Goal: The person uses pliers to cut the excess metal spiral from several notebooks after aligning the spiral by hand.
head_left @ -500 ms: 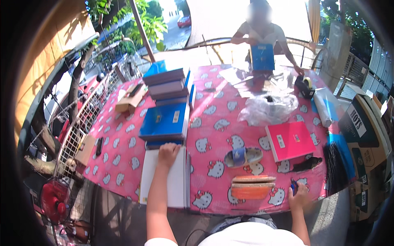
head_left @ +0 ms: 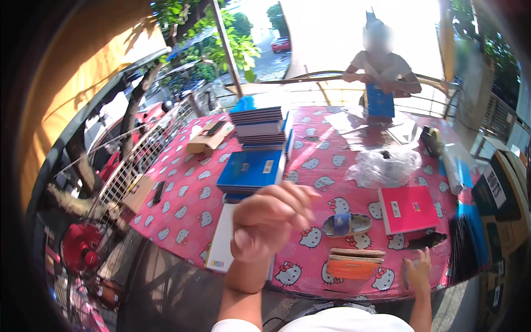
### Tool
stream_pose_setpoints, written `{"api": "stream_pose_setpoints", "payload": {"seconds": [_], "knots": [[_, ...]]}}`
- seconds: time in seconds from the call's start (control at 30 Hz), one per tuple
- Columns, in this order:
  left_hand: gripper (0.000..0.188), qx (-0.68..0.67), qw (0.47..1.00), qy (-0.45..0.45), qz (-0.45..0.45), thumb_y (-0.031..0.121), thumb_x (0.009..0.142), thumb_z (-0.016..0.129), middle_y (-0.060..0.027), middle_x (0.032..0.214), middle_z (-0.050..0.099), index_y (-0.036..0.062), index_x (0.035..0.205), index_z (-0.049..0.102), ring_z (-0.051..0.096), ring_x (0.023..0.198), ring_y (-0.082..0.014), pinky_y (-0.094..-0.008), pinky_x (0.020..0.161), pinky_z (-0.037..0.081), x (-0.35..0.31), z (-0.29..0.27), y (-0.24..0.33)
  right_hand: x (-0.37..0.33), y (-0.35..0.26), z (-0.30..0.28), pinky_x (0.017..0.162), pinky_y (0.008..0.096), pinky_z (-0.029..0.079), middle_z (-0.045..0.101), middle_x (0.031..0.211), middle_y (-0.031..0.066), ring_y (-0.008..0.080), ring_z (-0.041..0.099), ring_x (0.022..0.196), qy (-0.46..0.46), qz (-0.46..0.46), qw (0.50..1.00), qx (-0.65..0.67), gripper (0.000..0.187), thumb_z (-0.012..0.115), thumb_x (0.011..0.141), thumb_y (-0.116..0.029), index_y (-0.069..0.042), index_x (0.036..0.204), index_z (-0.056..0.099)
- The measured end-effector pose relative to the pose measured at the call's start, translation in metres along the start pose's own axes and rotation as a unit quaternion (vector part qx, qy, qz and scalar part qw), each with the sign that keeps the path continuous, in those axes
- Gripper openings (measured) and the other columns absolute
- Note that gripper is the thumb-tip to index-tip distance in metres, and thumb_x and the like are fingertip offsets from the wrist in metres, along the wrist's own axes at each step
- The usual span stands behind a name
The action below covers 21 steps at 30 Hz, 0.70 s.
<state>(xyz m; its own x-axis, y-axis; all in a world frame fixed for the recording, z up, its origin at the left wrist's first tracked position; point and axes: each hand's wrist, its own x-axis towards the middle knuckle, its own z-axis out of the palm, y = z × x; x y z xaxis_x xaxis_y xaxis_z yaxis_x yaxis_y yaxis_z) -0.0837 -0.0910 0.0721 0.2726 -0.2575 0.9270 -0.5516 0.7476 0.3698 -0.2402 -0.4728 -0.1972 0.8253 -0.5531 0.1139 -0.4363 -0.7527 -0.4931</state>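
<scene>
My left hand (head_left: 268,221) is raised over the near end of the notebook row, its fingers loosely bent and nothing visible in them. Beneath it, partly hidden, lies a white-covered notebook stack (head_left: 221,238); just beyond sits a blue spiral notebook (head_left: 249,169) on others. My right hand (head_left: 419,271) rests by the table's near right edge, fingers stretched out. A slim dark object (head_left: 406,275), too small to name, is beside its thumb. Close by are a black cloth-like thing (head_left: 427,240), an orange block with brown layers (head_left: 357,264) and a pink notebook (head_left: 409,209).
A blue slipper (head_left: 347,224) lies mid-table on the pink patterned tablecloth (head_left: 188,193). Across the table a person holds a blue notebook (head_left: 379,100) beside clear plastic (head_left: 384,166) and a tape dispenser (head_left: 430,141). Tall notebook piles (head_left: 257,124) stand back left; cartons (head_left: 500,199) stand right.
My left hand has lifted off the white notebook and moved up and right. My right hand's fingers have straightened from around a small blue-and-red thing. The other person's hand has left the tape dispenser.
</scene>
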Motion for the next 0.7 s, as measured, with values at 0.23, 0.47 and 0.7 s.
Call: {"api": "stream_pose_setpoints", "payload": {"seconds": [0.23,0.47,0.7], "knots": [[0.053,-0.209,0.965,-0.155,-0.033,0.063,0.092,0.038,-0.0066,0.102,0.058,0.0222,0.119,0.06,0.054,0.095,-0.0245,-0.0545,0.101,0.031,0.025,0.106,0.037,0.002,-0.031,-0.011,0.108,0.0381,0.031,0.037,0.142,0.0228,0.0352,0.042,0.127,0.078,-0.028,0.992,0.095,0.044,0.066,0.08,-0.011,0.005,0.119,0.052],[0.058,-0.262,0.95,-0.162,-0.06,0.064,0.091,0.039,-0.009,0.105,0.056,0.0176,0.12,0.059,0.053,0.097,-0.0253,-0.0531,0.1,0.032,0.021,0.14,0.005,0.033,-0.002,0.009,0.106,0.0393,0.033,0.04,0.138,0.0217,0.0353,0.043,0.124,0.059,-0.085,0.991,0.083,0.044,0.067,0.078,-0.011,0.003,0.117,0.054],[0.062,-0.279,0.946,-0.148,-0.067,0.065,0.09,0.04,-0.0115,0.109,0.053,0.013,0.12,0.057,0.052,0.1,-0.026,-0.0516,0.099,0.033,0.021,0.172,-0.03,0.054,0.019,0.009,0.104,0.0406,0.034,0.043,0.134,0.0207,0.0354,0.045,0.121,0.051,-0.111,0.989,0.087,0.044,0.069,0.076,-0.012,0.0,0.116,0.056]]}}
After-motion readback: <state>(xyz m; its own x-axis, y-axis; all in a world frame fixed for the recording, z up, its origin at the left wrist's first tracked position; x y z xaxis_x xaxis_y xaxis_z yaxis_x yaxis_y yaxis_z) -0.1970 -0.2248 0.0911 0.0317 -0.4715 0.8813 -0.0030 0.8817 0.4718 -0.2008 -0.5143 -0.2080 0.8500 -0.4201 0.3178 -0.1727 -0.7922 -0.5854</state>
